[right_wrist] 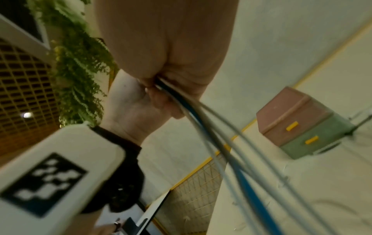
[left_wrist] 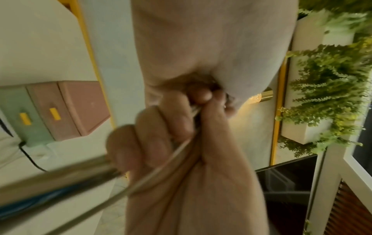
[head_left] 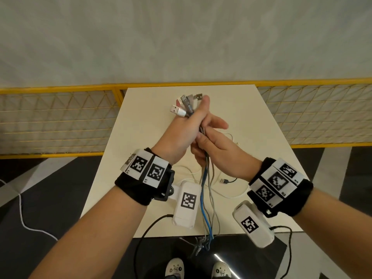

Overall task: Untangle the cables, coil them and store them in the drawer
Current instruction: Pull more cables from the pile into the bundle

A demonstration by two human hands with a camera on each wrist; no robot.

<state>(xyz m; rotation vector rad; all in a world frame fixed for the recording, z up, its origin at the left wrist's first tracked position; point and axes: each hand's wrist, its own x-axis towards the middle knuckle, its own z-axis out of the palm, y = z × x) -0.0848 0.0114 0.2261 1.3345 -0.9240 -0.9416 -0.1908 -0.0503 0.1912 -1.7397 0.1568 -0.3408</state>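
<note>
Left hand [head_left: 182, 135]: gripping the bundle of cables [head_left: 207, 190] just below the plugs [head_left: 186, 105], which are fanning out above the fist.
Right hand [head_left: 216, 152]: pinching the same bundle just beneath the left hand, some fingers sticking out straight.
Cables: hanging from both hands over the counter [head_left: 251, 117], blue and grey strands trailing past its near edge.
Drawer box [right_wrist: 304, 125]: sitting on the counter, pink and green drawers both closed.
Loose black cable [head_left: 226, 181]: lying on the counter under the right wrist.

Two hands [head_left: 181, 135] — two drawers [right_wrist: 302, 128]
</note>
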